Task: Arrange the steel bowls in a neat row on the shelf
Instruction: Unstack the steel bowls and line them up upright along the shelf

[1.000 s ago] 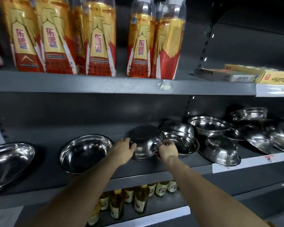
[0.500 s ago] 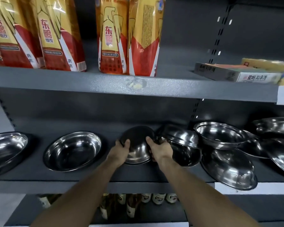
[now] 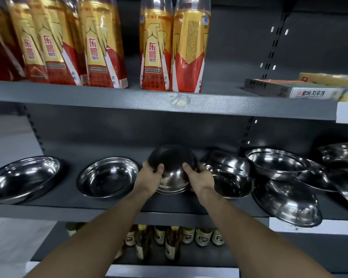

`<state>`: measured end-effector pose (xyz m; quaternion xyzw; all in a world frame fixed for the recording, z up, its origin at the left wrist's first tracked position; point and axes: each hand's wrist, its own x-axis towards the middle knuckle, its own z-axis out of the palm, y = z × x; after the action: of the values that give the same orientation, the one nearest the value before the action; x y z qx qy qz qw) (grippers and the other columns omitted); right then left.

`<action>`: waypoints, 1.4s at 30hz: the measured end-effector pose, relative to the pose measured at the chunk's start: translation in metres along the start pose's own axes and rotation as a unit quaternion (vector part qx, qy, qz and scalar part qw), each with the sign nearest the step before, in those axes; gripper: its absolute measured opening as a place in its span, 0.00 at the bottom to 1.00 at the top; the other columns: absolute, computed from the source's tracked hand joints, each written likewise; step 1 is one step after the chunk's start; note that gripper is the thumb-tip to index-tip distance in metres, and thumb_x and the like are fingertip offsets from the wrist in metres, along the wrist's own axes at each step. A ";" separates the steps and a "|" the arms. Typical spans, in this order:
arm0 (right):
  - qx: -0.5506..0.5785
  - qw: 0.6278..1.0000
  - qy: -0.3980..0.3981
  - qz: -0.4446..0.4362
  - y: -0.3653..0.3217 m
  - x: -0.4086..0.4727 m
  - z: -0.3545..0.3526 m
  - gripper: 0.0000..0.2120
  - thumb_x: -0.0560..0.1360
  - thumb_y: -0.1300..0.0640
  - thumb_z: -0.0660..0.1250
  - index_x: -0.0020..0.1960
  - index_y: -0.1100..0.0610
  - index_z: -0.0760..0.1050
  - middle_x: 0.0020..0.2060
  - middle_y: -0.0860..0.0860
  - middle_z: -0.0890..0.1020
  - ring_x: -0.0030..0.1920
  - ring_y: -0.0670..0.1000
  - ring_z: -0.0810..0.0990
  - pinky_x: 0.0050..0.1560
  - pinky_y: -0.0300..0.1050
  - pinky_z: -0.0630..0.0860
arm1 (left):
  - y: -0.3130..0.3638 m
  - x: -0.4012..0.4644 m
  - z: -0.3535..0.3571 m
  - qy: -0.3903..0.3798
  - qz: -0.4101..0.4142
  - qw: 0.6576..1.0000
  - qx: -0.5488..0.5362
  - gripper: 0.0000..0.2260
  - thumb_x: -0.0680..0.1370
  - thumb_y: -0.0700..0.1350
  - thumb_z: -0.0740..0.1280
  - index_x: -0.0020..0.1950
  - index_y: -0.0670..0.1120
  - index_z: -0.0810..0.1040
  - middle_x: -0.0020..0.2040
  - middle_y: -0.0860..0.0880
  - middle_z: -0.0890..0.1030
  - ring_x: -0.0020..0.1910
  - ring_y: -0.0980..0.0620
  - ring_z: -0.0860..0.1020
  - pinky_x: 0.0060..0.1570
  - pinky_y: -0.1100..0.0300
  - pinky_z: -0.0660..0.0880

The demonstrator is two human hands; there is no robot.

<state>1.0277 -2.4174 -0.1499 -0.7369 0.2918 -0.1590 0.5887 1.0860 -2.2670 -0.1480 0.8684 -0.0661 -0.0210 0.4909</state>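
- The shelf (image 3: 109, 209) carries two bowls already spaced out toward its left end, and a loose pile (image 3: 285, 183) heaped toward its right end.
- You are on the placing step: the third bowl (image 3: 172, 169) sits tilted at mid-shelf, its dark underside toward the back panel.
- Your left hand (image 3: 149, 177) and right hand (image 3: 201, 179) are both closed on its rim, thumbs over the near edge, the other fingers hidden behind it.
- Next, I judge, you need to lay it flat, level with the second bowl (image 3: 109, 177) and evenly spaced, before you let go.
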 end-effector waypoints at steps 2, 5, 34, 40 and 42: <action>0.043 0.999 -0.009 -0.016 -0.004 -0.009 0.000 0.29 0.71 0.40 0.71 0.70 0.45 0.73 0.51 0.45 0.85 0.56 0.51 0.83 0.61 0.56 0.79 | 0.002 -0.005 -0.010 -0.005 0.045 0.997 -0.057 0.22 0.81 0.49 0.65 0.71 0.43 0.63 0.60 0.46 0.80 0.55 0.51 0.78 0.55 0.59 0.71; 0.068 0.997 -0.018 -0.041 -0.011 -0.018 -0.001 0.29 0.74 0.50 0.70 0.74 0.43 0.69 0.50 0.49 0.85 0.53 0.50 0.83 0.63 0.55 0.77 | 0.006 -0.007 -0.023 -0.007 0.088 0.992 -0.086 0.27 0.77 0.40 0.68 0.73 0.44 0.61 0.62 0.45 0.78 0.61 0.48 0.77 0.66 0.51 0.72; 0.158 0.971 0.103 0.149 -0.004 -0.042 -0.022 0.11 0.80 0.59 0.62 0.57 0.65 0.75 0.38 0.60 0.80 0.25 0.53 0.76 0.18 0.38 0.73 | -0.018 0.003 -0.048 -0.107 0.042 0.993 0.003 0.30 0.80 0.54 0.64 0.79 0.45 0.60 0.75 0.47 0.69 0.74 0.48 0.67 0.73 0.57 0.61; 0.172 0.969 0.116 0.137 -0.004 -0.036 -0.016 0.14 0.80 0.61 0.61 0.63 0.66 0.73 0.48 0.62 0.80 0.27 0.53 0.78 0.20 0.39 0.76 | -0.024 0.008 -0.086 -0.045 0.122 0.934 0.334 0.27 0.82 0.57 0.56 0.79 0.49 0.60 0.77 0.45 0.63 0.76 0.44 0.60 0.73 0.47 0.60; 0.174 0.970 0.112 0.129 -0.006 -0.035 -0.009 0.15 0.79 0.62 0.61 0.63 0.67 0.73 0.49 0.62 0.80 0.27 0.53 0.78 0.21 0.40 0.77 | -0.030 0.010 -0.096 -0.036 0.107 0.922 0.371 0.26 0.82 0.57 0.55 0.79 0.50 0.60 0.78 0.45 0.62 0.77 0.43 0.59 0.74 0.46 0.58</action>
<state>0.9967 -2.4016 -0.1377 -0.5569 0.4166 -0.2112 0.6868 1.1083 -2.1718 -0.1235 0.9749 -0.1789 0.0264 0.1298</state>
